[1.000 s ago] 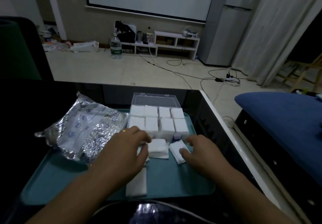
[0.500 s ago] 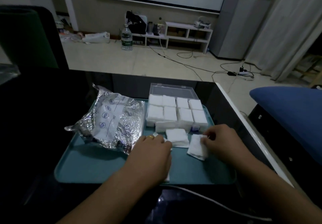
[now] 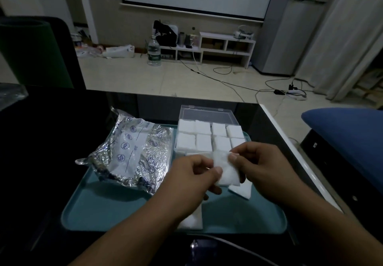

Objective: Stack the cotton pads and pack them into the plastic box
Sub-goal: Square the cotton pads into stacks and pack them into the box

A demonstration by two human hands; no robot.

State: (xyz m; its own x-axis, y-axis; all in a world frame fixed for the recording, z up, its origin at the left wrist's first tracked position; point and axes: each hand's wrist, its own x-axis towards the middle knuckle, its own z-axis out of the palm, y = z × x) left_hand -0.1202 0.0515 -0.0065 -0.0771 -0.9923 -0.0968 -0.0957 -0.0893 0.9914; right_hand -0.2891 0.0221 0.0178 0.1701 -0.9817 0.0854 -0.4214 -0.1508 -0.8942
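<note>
1. Your left hand [image 3: 191, 177] and right hand [image 3: 262, 163] meet above the teal rectangular plastic tray [image 3: 128, 209], and between them you hold a small bundle of white square cotton pads [image 3: 226, 169] lifted off the tray, just in front of the near edge of the box.
2. Your left thumb and curled fingers pinch the bundle's near left corner; your right thumb and forefinger nip its far right edge. Both hands are closed on it, probably so you can square the edges before packing.
3. The bundle faces you with its flat side, tilted; its longer side runs from far left down to near right, though blur makes the exact outline hard to tell.
4. The clear rectangular plastic box [image 3: 208, 113] sits at the far right of the tray, lid raised behind it, with eight white stacks in two rows of four, so it looks almost full.
5. More loose white pads lie flat on the tray: one [image 3: 241, 190] under your right hand, another [image 3: 193, 220] near your left wrist.
6. The crinkled silver foil pouch [image 3: 128, 153] lies opened on the tray's left, out of your working lane.
</note>
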